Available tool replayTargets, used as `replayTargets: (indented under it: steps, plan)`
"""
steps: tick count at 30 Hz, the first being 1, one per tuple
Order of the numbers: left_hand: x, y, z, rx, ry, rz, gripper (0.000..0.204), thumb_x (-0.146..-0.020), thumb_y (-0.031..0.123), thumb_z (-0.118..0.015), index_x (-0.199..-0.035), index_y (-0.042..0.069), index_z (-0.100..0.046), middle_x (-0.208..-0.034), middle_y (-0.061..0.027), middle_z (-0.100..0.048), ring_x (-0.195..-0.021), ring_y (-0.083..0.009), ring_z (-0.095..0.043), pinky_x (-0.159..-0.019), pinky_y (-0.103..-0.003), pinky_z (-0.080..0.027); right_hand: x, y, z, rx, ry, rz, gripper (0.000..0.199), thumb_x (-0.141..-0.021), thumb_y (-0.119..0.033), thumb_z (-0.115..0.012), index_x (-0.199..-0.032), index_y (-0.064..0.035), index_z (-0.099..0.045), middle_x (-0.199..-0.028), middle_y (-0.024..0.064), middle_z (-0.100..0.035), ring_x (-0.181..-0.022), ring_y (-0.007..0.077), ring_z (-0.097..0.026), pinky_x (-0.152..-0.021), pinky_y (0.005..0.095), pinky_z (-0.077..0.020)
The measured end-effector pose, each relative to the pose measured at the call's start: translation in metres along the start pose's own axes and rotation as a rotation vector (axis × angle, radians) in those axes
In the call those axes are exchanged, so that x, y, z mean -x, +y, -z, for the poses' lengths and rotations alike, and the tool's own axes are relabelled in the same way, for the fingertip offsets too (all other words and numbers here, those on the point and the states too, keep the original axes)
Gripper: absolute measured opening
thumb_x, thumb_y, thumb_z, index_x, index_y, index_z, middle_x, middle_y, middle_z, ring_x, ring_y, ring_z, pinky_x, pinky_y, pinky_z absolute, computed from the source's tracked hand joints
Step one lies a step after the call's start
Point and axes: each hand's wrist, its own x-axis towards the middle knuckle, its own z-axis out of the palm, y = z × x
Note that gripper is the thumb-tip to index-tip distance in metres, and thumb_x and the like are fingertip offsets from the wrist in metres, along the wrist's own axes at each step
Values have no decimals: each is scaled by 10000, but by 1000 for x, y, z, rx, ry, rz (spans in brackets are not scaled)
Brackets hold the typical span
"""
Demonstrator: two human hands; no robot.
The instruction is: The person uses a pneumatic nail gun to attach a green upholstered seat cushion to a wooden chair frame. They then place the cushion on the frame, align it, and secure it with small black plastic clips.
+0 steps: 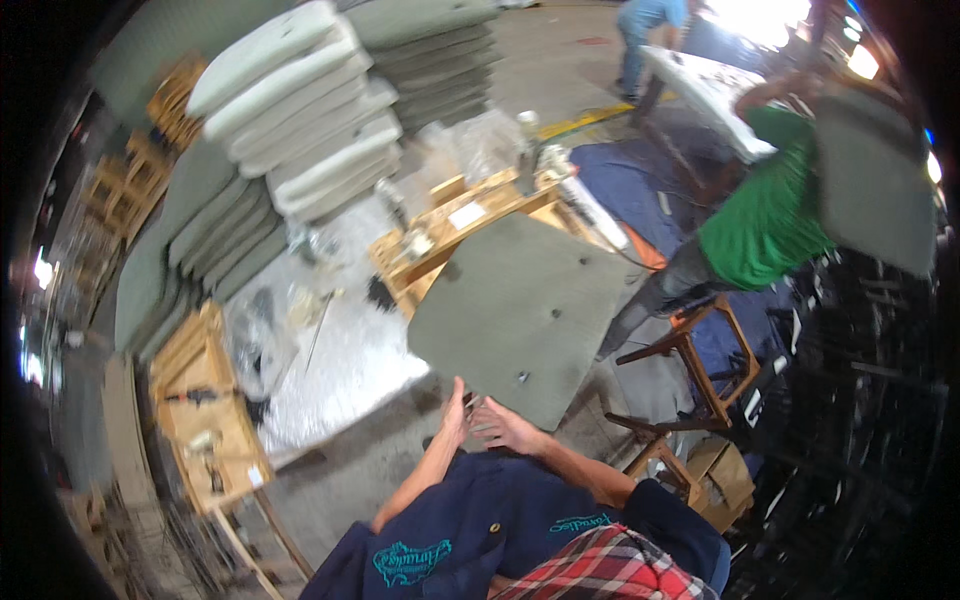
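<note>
A grey-green padded panel (pixel 515 305) with rounded corners and several dark dimples lies tilted in front of me, over a wooden frame. Just off its near edge, my left hand (pixel 455 420) points its fingers upward, straight and pressed on nothing I can see. Close beside it, my right hand (pixel 507 428) has its fingers stretched toward the left palm. A small dark spot shows between the hands, too blurred to name. Neither hand clearly touches the panel.
Stacks of pale cushions (pixel 300 110) and grey cushions (pixel 225 215) rise at the left and back. A wooden tool tray (pixel 205 440) stands at left. To the right, a person in a green shirt (pixel 765 215) carries a grey panel (pixel 870 170) beside wooden chair frames (pixel 690 350).
</note>
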Motion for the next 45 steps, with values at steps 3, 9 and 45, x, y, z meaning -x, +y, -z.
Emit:
replayTargets:
  steps: [3,9,45]
  plan:
    - [-8,-2,-8,-34,26,-16,1016,-899,735,-603,-1569,47,-272,-1479,-192,-480,-1255,-296,-565,-962,-538,-489,30,31,39,239,142,-115,1083,-858,-705,-679,-1573,19,-308,-1553,202,-441,-1395,350,-462,-1172,480,-340]
    - [-28,21,-32,-19,55,-101,936,-940,766,-479,-1511,30,-386,-1444,-173,-543,-1272,-321,-566,-991,-550,-492,92,37,153,549,375,77,850,-922,-487,-710,-1528,19,-394,-1496,176,-513,-1334,350,-516,-1112,455,-397]
    - [-66,100,-111,-1583,413,-985,937,-948,686,-511,-1580,20,-321,-1671,-224,-211,-1557,-393,-148,-1227,-623,-130,7,-154,152,352,774,313,967,-926,-760,-518,-1271,142,-580,-1100,211,-692,-859,307,-734,-642,401,-604]
